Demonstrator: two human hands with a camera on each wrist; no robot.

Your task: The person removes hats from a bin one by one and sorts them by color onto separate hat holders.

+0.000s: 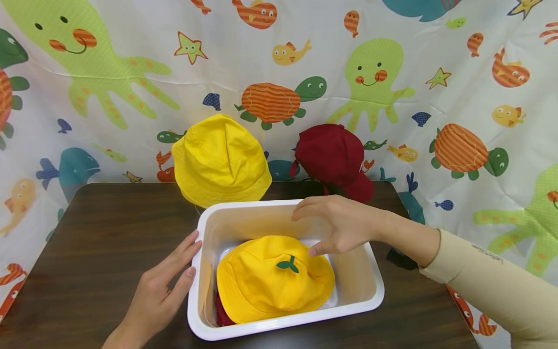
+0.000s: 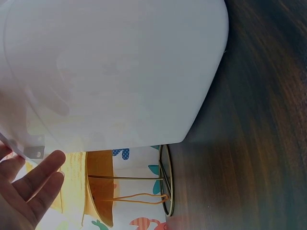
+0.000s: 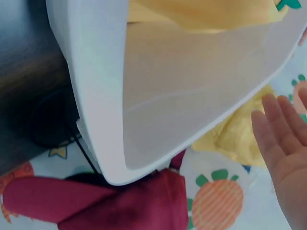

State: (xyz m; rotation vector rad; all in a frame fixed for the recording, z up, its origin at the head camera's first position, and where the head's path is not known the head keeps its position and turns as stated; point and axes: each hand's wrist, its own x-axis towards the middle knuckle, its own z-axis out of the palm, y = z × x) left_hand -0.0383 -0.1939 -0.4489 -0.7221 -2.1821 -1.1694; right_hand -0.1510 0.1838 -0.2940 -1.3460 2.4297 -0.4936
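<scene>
Currently, a person's left hand (image 1: 157, 286) lies at nine o'clock of a white rectangular plastic tub (image 1: 314, 315), its fingers fairly straight and lightly spread, fingertips resting against the rim rather than curling round it. The right hand (image 1: 340, 220), reaching in from three o'clock with a cream sleeve (image 1: 484, 276) on the forearm, hangs over the tub's one o'clock part; its grip is wide, thumb well apart from the gently bent fingers. Inside the tub sits a yellow fabric hat with a soft brim (image 1: 270, 291), bearing a green two-leaf sprout (image 1: 287, 264) near its top; the right thumb is just beside the hat at one o'clock, and I cannot tell whether they touch. At seven o'clock in the tub, a bit of dark red cloth (image 1: 222, 312) peeps out from under the yellow hat. Beyond the tub at eleven o'clock, a bright yellow bucket hat (image 1: 222, 160) sits on a thin metal wire stand (image 2: 129, 178), and at one o'clock hangs a dark red peaked cap (image 1: 333, 152). The tub stands on a dark brown wood-grain table (image 1: 117, 242), and at twelve o'clock behind it all is a white sheet printed with sea animals (image 1: 314, 53).
</scene>
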